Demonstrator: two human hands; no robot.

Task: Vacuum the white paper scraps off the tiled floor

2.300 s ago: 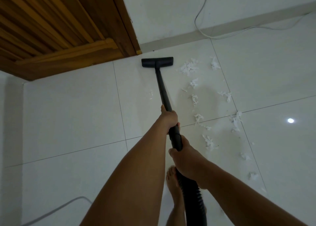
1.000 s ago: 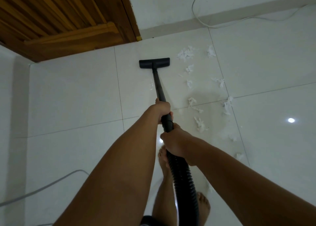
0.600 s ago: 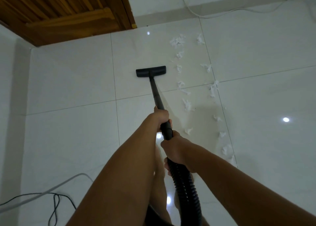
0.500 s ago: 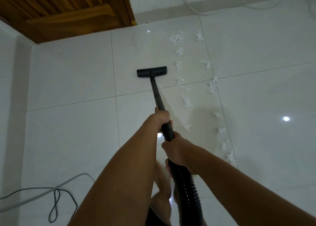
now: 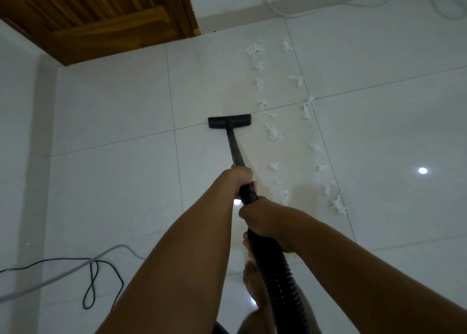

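The black vacuum wand (image 5: 235,148) runs from my hands to its flat floor head (image 5: 229,121), which lies on a tile joint of the white tiled floor (image 5: 113,187). My left hand (image 5: 240,179) grips the wand higher up. My right hand (image 5: 262,220) grips it just behind, where the ribbed black hose (image 5: 278,278) begins. White paper scraps (image 5: 273,132) lie in two loose rows to the right of the head, from near the wall down to beside my right hand; the head touches none of them.
A wooden door (image 5: 101,15) stands at the upper left. A white cable (image 5: 328,5) runs along the far skirting. A grey cable (image 5: 63,273) and a looped black cord (image 5: 91,283) lie on the floor at lower left. My bare foot (image 5: 255,285) is beneath the hose.
The floor head has been drawn back from the door corner toward me, down the strip left of the scraps. I have stepped back; the cables at lower left have come into view.
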